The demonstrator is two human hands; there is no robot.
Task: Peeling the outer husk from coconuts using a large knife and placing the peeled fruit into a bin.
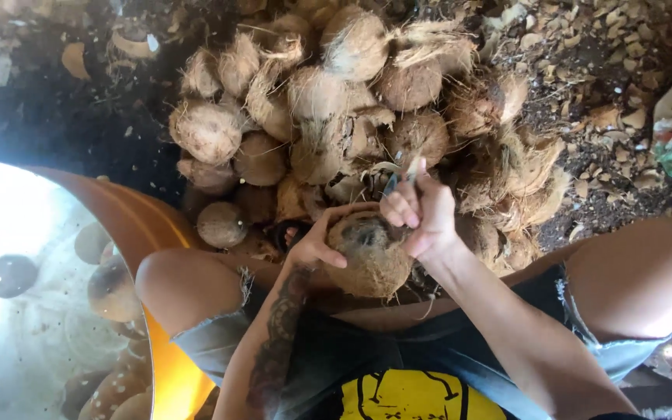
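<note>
I see left hand (314, 243) cupping coconut (369, 257), right hand (423, 214) fisted on blade (393, 183) above it, husked pile (336, 117) behind, orange tub (138, 225) left

L hand (314, 247) cups a husked coconut (371, 260) from its left side, held between the knees. R hand (423, 214) grips a small blade (393, 182) w/ fingers (398, 210) closed, pressed on the coconut's top. Pile of fibrous coconuts (328, 117) just ahead on the ground. Orange tub (138, 225) at left w/ peeled coconuts in water.

One held coconut (369, 257), one knife (398, 180), two hands.
</note>
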